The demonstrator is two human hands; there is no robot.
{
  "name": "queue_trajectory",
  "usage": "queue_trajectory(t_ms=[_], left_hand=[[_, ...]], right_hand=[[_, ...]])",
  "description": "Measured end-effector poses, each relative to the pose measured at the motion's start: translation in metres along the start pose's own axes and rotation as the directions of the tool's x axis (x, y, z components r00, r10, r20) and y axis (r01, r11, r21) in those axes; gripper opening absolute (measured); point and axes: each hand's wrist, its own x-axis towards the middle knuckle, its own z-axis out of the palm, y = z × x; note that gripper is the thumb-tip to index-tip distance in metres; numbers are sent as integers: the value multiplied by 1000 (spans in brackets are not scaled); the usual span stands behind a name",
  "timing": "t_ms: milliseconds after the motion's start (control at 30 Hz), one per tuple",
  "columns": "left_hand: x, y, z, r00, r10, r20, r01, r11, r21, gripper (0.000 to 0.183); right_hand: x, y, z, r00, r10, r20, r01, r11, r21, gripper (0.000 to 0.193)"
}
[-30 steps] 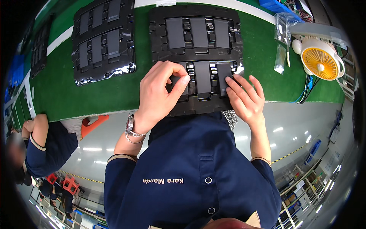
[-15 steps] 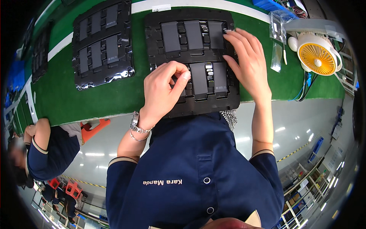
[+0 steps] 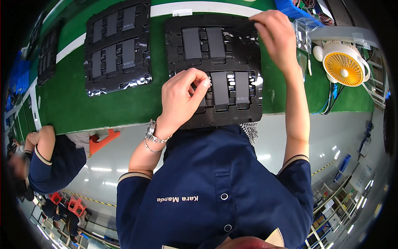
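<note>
A black molded tray point(image 3: 215, 122) lies in front of me on the green table. Flat dark-grey pieces that look like battery cells sit in its pockets: two in the far row, such as this flat battery point(image 3: 216, 42), and others in the near row. My left hand point(image 3: 182, 95) is closed in a pinch over the near row's left side; what its fingertips hold, if anything, is hidden. My right hand point(image 3: 277, 39) is raised at the tray's far right corner, fingertips pinched at a dark, tilted flat piece point(image 3: 242, 28), hard to make out against the tray.
A second filled black tray point(image 3: 118, 85) and a third point(image 3: 49, 58) lie to the left. On the right stand a white fan with a yellow grille point(image 3: 345, 64), plastic bags point(image 3: 302, 35) and a blue bin point(image 3: 290, 8). Another person's arm point(image 3: 45, 141) rests at the left table edge.
My right hand has moved up and away from the far row's right pocket, whose grey flat battery no longer lies flat there. My left hand keeps its pinch over the near row.
</note>
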Motion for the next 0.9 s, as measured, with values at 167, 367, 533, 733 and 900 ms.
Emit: queue_trajectory(t_ms=[167,367,533,733,900], left_hand=[[1,-2,1,1000,8,-12,-8,1000,1,13],[0,-5,1,999,1,-34,-2,1000,-22,14],[-1,-5,-2,1000,-2,10,2,1000,-7,14],[-4,-10,0,999,-2,-44,-3,995,-101,12],[-9,-7,-4,971,-23,-237,-19,985,-173,7]], right_hand=[[4,25,16,949,172,266,-243,933,266,18],[-1,22,37,981,70,183,-110,970,218,15],[-12,14,19,967,216,134,-233,964,125,14],[-34,-2,13,972,207,108,-216,973,82,21],[-36,-20,23,964,176,201,-163,983,-79,40]])
